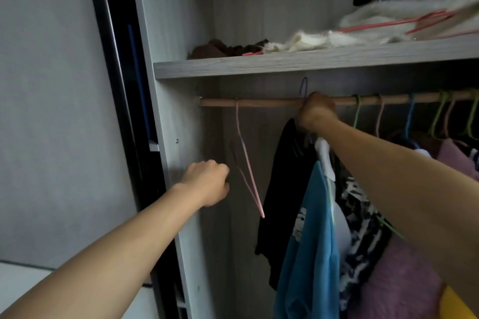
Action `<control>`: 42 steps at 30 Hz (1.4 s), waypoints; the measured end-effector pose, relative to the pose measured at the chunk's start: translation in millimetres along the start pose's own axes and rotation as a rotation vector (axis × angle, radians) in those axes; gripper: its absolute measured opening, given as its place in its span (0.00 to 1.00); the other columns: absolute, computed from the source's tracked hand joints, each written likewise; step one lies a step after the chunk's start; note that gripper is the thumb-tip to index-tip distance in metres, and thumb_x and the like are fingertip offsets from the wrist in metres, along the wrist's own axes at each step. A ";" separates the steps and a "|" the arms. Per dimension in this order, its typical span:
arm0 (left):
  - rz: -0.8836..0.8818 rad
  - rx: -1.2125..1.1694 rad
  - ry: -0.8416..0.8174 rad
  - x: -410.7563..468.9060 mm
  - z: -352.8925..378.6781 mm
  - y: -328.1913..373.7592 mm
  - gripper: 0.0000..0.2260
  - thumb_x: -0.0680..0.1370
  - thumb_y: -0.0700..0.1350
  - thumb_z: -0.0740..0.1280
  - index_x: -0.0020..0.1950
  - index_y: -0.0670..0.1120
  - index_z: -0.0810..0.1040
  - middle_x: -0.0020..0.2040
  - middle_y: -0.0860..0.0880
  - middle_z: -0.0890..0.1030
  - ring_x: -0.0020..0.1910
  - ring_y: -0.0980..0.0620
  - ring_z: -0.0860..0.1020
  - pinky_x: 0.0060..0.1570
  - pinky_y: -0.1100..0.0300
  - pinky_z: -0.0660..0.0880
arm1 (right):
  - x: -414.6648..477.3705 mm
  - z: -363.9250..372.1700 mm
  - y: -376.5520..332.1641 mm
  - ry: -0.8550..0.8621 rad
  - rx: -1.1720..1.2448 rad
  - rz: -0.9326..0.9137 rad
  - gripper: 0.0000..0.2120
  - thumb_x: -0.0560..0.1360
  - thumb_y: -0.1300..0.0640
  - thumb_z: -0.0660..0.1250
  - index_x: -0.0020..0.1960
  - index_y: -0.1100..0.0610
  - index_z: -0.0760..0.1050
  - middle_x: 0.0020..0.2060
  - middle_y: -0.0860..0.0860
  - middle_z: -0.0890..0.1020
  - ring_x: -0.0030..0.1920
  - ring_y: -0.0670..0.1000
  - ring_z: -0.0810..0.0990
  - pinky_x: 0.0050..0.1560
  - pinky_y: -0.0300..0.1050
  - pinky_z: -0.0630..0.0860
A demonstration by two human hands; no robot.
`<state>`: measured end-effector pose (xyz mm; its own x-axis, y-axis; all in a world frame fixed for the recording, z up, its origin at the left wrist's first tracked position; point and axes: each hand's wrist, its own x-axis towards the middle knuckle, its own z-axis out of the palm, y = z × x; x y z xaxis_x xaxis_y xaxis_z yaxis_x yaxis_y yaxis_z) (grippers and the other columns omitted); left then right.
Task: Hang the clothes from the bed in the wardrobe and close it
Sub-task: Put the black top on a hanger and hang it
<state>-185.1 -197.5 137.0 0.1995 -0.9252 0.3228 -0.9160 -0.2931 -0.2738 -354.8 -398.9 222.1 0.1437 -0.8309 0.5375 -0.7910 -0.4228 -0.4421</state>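
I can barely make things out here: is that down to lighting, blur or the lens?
Head view: the wardrobe interior is dim, the forearms better lit; the white fleece at top right is motion-smeared; the wide lens makes the upright side panel lean.

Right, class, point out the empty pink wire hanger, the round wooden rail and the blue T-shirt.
empty pink wire hanger (248, 163): head view, slanted arm.
round wooden rail (269, 102): head view, bare middle stretch.
blue T-shirt (313, 267): head view, front cloth.

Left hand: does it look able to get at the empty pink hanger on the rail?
Likely yes: the left hand sits just left of the pink hanger, with no garment between them.
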 end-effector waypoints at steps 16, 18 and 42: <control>0.115 0.142 -0.037 17.0 35.3 -4.6 0.14 0.79 0.51 0.60 0.60 0.46 0.75 0.59 0.43 0.78 0.59 0.41 0.77 0.45 0.55 0.64 | -28.2 39.5 -10.3 0.164 -0.381 -0.268 0.23 0.76 0.39 0.62 0.56 0.58 0.78 0.52 0.61 0.81 0.52 0.61 0.80 0.45 0.49 0.74; 0.083 0.132 -0.074 7.3 36.7 -7.0 0.13 0.79 0.50 0.59 0.60 0.46 0.75 0.59 0.43 0.78 0.59 0.41 0.77 0.45 0.55 0.64 | -38.1 47.4 -34.8 0.001 -0.176 -0.243 0.27 0.73 0.33 0.61 0.51 0.55 0.81 0.49 0.58 0.83 0.51 0.60 0.82 0.47 0.49 0.76; 0.287 -0.057 -0.026 -116.4 15.9 -32.8 0.09 0.79 0.47 0.58 0.41 0.45 0.66 0.43 0.45 0.76 0.39 0.45 0.70 0.40 0.55 0.63 | -132.0 -47.4 -68.7 -0.323 0.622 0.159 0.07 0.76 0.71 0.61 0.41 0.67 0.75 0.34 0.60 0.78 0.27 0.51 0.80 0.32 0.47 0.81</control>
<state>-172.7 -84.1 93.9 -0.0628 -0.9743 0.2163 -0.9542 -0.0049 -0.2990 -347.6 -243.1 215.6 0.2998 -0.9243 0.2362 -0.3456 -0.3360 -0.8761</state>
